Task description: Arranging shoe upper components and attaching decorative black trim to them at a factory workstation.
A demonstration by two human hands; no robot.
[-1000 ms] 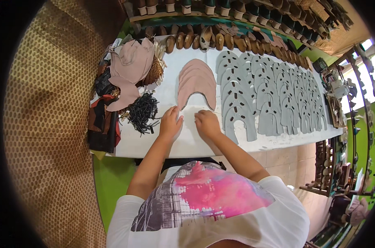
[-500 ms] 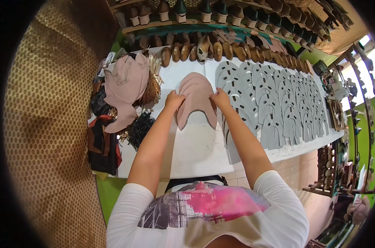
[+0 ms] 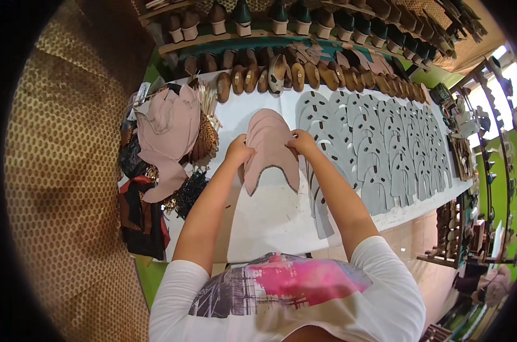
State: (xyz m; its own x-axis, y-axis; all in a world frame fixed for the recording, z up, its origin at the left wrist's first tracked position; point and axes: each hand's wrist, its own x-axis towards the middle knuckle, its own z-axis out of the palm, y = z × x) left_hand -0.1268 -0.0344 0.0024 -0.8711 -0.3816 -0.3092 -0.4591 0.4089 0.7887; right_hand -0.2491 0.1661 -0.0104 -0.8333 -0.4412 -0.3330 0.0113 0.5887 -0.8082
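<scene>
Left hand (image 3: 239,150) and right hand (image 3: 302,142): grip clamped on opposite side edges of the fanned pink pieces (image 3: 270,145), between them over the white bench (image 3: 270,222); can't tell if lifted. Grey pieces (image 3: 375,188) overlap in rows, right. Wooden shoe forms (image 3: 297,77) behind.

Wide downward fisheye from head height

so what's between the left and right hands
In the head view, a stack of overlapping pink pieces lies between the left hand and the right hand, which touch its side edges.
</scene>
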